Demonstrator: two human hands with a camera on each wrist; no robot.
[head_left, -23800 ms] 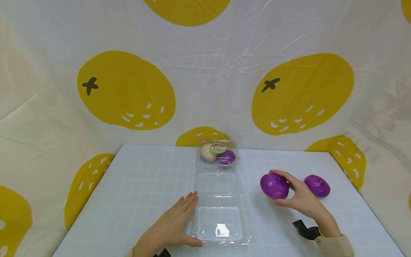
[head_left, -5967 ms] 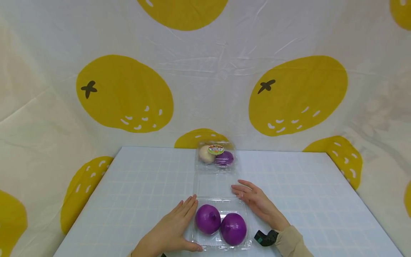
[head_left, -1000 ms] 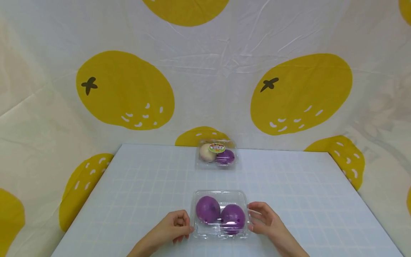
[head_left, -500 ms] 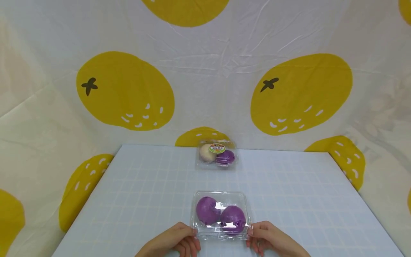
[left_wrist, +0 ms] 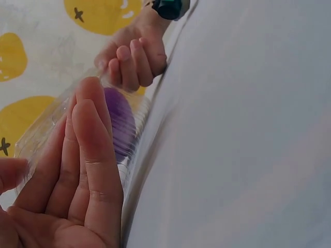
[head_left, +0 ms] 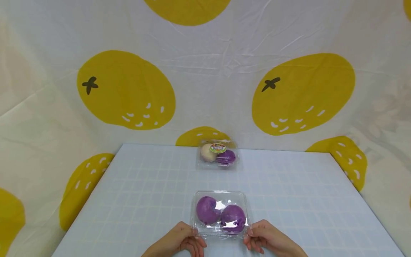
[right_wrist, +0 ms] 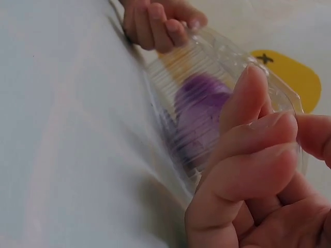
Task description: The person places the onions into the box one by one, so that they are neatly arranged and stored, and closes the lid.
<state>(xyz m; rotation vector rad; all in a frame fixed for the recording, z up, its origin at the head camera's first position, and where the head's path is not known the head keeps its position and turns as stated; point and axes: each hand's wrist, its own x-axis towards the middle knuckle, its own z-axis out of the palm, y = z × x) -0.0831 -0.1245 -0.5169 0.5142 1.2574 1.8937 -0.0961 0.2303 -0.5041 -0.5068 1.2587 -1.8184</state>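
Observation:
A clear plastic clamshell container [head_left: 221,232] stands on the near middle of the table, its lid down. Inside lie two purple onions, the left onion [head_left: 207,210] slightly farther back than the right onion [head_left: 233,217]. My left hand [head_left: 181,240] pinches the container's near left corner between thumb and fingers. At the near right corner, my right hand [head_left: 268,237] pinches the rim in the same way. In the right wrist view, the thumb and fingertips [right_wrist: 258,175] meet at the clear rim, and the onions show through the ribbed wall. The left wrist view shows the left fingers [left_wrist: 101,170] under the edge.
A second clear clamshell [head_left: 218,166] with a label stands at the table's back edge, holding a cream round vegetable [head_left: 208,154] and a purple onion [head_left: 226,157]. The white gridded table [head_left: 144,192] meets a cloth backdrop [head_left: 212,89] with yellow fruit prints.
Earlier the right hand held an onion beside the opened container; later both onions lay in it. Then the lid came down, and both hands moved from the sides to the near corners.

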